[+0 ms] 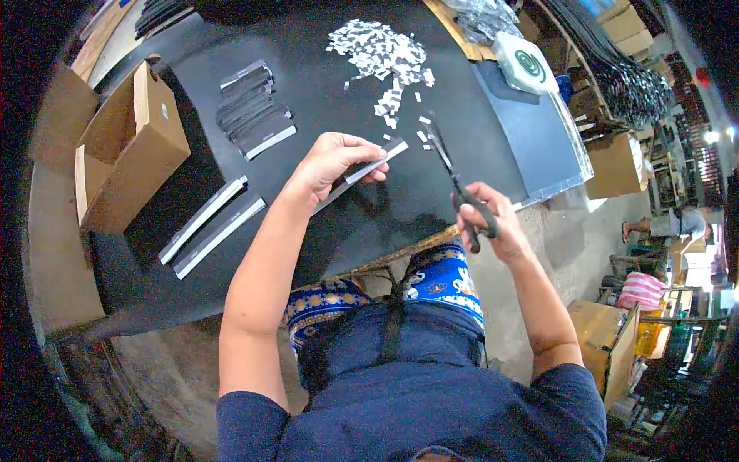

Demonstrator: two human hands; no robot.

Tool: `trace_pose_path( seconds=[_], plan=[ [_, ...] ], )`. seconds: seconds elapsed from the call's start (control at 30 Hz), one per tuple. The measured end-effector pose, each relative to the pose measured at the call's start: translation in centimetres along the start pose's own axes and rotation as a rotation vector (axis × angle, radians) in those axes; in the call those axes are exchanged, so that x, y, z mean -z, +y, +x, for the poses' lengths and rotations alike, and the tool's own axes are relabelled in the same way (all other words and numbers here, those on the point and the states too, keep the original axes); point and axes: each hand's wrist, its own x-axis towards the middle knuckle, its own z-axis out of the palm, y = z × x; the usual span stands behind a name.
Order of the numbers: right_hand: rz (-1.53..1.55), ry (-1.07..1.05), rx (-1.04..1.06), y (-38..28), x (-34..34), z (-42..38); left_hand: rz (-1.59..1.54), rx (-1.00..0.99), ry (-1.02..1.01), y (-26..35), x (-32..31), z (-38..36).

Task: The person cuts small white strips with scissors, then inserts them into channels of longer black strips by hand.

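Observation:
My left hand pinches a narrow black strip with a white edge, whose far end sticks out past the fingertips. In my right hand is a pair of black-handled scissors, pointing away from me. The blades are apart from the strip, and blur hides how far they are parted. Beyond both hands lies a heap of small white and dark cut pieces, with a few scattered near the scissor tips. To the left is a stack of similar black strips, and two bundles with white edges lie closer to me.
An open cardboard box stands at the left of the black table. At the right edge are a dark flat sheet and a plastic-wrapped roll. Further right, another person is in the background, near more boxes.

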Motion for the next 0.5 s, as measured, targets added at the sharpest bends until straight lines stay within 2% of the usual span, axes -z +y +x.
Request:
trace_pose_path(
  seconds=[0.1,0.2,0.5],
  plan=[
    [0.003,-0.075,-0.038,0.3,-1.9,0.1,-0.037,-0.015,0.000,0.1,0.1,-0.2],
    [-0.066,-0.071,-0.048,0.3,-3.1,0.6,-0.016,-0.015,0.003,0.1,0.0,-0.2],
    [-0.019,-0.076,0.005,-0.5,-4.1,1.8,-0.018,-0.010,-0.029,0.3,-0.2,-0.5]
  ],
)
